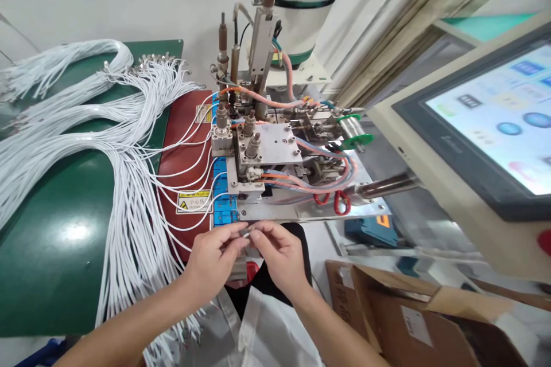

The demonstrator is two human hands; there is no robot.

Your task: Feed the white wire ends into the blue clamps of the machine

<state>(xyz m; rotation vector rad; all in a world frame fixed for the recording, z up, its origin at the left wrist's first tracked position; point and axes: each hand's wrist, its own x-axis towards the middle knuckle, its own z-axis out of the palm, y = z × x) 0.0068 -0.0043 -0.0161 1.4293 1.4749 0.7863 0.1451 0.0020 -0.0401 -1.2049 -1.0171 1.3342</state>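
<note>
In front of the machine's near edge, my left hand [213,258] pinches the end of a white cable [247,235] between thumb and forefinger. My right hand [279,255] meets it there, thumb and forefinger closed on the tip of the same cable; the fingertips hide most of that tip. Just beyond my left hand is a row of blue cable holders [224,203] along the machine's edge, with several white cables running into it. A large bundle of white cables [129,223] hangs over the table to the left of my hands.
The green table [51,287] carries more cable bundles. A dark red plate [185,163] with warning labels adjoins the machine [273,140]. A wire spool [350,129] sits behind. At right are a touchscreen panel [482,126] and an open cardboard box [400,321].
</note>
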